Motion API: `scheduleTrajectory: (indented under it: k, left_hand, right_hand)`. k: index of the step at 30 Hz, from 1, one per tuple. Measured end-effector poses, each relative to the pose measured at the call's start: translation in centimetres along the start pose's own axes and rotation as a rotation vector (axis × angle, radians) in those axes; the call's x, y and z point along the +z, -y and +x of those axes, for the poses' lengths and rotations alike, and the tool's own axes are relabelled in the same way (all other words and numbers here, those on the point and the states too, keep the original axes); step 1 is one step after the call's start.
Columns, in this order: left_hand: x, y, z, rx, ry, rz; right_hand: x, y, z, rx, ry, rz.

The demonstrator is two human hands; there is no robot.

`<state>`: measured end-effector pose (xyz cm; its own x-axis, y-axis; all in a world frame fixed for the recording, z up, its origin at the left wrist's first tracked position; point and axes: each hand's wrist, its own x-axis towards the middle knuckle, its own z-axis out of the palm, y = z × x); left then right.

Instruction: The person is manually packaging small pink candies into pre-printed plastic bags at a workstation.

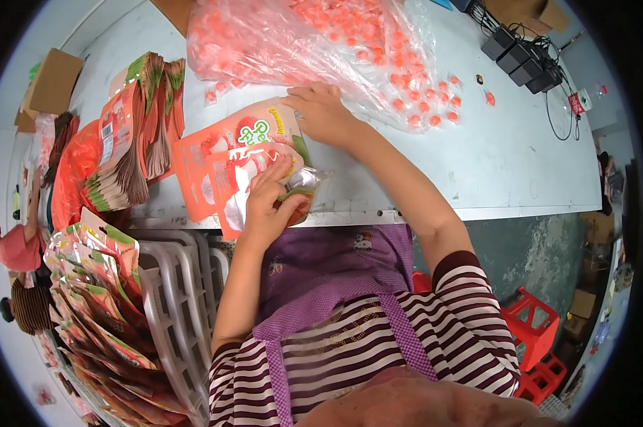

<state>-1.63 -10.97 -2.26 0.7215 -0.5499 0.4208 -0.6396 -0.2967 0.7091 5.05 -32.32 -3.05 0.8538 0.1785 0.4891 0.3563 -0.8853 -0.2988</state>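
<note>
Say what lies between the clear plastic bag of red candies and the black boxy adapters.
Head view: loose candies in clear wrappers by the bag, one wrapped candy nearer the adapters, and a small dark piece, on pale tabletop.

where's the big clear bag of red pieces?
Head view, top centre: the clear bag lies on the table, just beyond the right hand and right of the stacked pouches.

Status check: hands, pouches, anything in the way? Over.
Left hand gripping front pouch, silvery lining showing. Right hand at upper edge of rear pouch; grip unclear. Nearest clutter: clear bag of red pieces.
</note>
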Motion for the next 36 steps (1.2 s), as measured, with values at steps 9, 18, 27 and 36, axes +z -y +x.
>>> scheduleTrajectory:
  k: [9,18,27,36]
  left_hand:
    - [0.0,0.1,0.0,-0.031,-0.01,0.002]
    - [0.2,-0.2,0.2,-0.031,-0.04,0.041]
    - [0.2,-0.3,0.7,-0.159,-0.159,-0.002]
    - [0.3,-0.3,0.5,-0.156,-0.129,0.022]
  right_hand:
    - [-2.2,-1.1,-1.4,0.132,0.101,0.099]
    - [-7.4,-0.2,-8.5,0.239,0.089,-0.002]
    - [-9.2,-1.5,-6.3,0.326,-0.145,-0.009]
    - [2.9,1.3,1.4,-0.074,0.025,0.037]
